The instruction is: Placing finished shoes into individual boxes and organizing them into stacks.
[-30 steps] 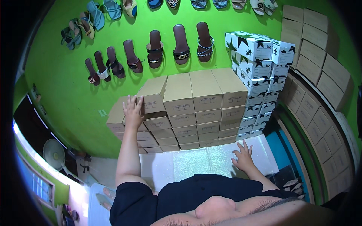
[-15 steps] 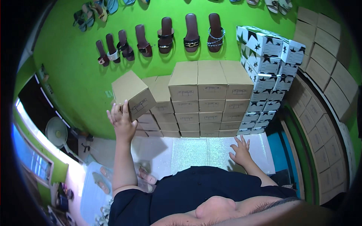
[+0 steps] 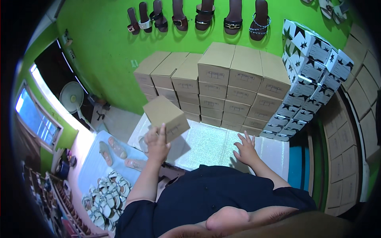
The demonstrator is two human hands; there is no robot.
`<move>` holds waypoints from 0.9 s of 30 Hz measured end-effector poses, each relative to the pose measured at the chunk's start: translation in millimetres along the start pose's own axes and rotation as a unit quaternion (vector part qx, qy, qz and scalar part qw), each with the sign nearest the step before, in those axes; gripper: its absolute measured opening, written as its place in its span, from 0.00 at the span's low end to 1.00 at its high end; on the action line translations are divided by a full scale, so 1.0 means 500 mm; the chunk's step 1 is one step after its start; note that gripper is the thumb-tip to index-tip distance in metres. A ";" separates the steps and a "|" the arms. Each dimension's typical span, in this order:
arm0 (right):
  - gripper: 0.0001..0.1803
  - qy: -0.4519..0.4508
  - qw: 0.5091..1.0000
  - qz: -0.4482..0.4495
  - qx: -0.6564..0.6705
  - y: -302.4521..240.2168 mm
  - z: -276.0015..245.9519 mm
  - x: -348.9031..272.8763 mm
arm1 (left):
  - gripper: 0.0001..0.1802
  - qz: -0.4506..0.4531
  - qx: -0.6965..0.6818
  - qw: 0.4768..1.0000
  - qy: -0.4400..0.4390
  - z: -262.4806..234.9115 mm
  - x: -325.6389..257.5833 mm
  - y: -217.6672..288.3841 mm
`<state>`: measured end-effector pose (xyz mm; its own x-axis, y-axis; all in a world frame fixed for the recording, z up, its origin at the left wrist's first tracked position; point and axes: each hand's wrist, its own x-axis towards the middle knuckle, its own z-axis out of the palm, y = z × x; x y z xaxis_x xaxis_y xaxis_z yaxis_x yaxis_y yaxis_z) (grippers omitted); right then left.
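Observation:
My left hand [image 3: 157, 146] grips a brown cardboard box [image 3: 163, 113] by its near side. The box is tilted and held above the left part of the white table [image 3: 200, 152], in front of the stacked boxes. Over the table's right half, my right hand [image 3: 247, 149] is open with its fingers spread and nothing in it. Beyond both hands stand stacked brown boxes [image 3: 216, 71], in columns against the green wall; the columns at the left are a little lower. The underside of the held box is hidden.
White boxes with black stars [image 3: 303, 85] are piled right of the brown stacks. Sandals [image 3: 232, 25] hang on the wall. At the left, a pale blue surface [image 3: 93, 158] bears loose sandals and a heap of white sandals [image 3: 107, 200]. A fan [image 3: 71, 97] stands farther back.
My left hand has brought the box away from the left stacks, down and nearer to me. My view has turned left and lower. The right hand stays open over the table.

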<state>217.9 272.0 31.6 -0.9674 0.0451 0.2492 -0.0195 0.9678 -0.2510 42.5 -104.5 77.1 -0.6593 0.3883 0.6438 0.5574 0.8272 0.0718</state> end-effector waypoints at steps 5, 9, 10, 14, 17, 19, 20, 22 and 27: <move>0.19 -0.044 0.999 -0.013 0.000 -0.002 0.014 -0.018 | 0.52 0.018 -0.041 0.993 -0.113 0.120 -0.078 0.099; 0.19 -0.053 0.999 -0.008 0.004 0.000 0.018 -0.035 | 0.49 0.134 -0.182 0.955 -0.194 0.191 -0.112 0.186; 0.19 -0.055 0.998 -0.002 0.005 -0.001 0.017 -0.039 | 0.49 0.135 -0.186 0.953 -0.198 0.201 -0.116 0.199; 0.18 -0.051 0.998 0.026 0.005 0.013 0.030 -0.055 | 0.48 0.209 -0.281 0.912 -0.215 0.243 -0.103 0.187; 0.19 -0.057 0.997 0.053 0.009 0.014 0.039 -0.071 | 0.50 0.131 -0.225 0.941 -0.217 0.285 -0.100 0.125; 0.20 -0.069 0.995 0.073 0.011 0.006 0.052 -0.079 | 0.52 -0.063 -0.111 0.966 -0.226 0.310 -0.097 0.079; 0.21 -0.081 0.993 0.083 0.011 0.003 0.059 -0.077 | 0.52 -0.058 -0.111 0.965 -0.228 0.322 -0.100 0.050; 0.21 -0.101 0.990 0.102 0.018 -0.007 0.083 -0.074 | 0.52 -0.155 -0.165 0.920 -0.319 0.337 -0.102 0.005; 0.26 -0.159 0.975 0.149 0.038 -0.028 0.137 -0.070 | 0.50 -0.190 -0.249 0.832 -0.459 0.233 -0.018 0.054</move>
<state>234.5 240.0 -37.8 -0.9620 0.2310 -0.1456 0.2680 0.9013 -0.3403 4.7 -38.1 -15.3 -0.8158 0.4733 -0.3325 0.2109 0.7786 0.5910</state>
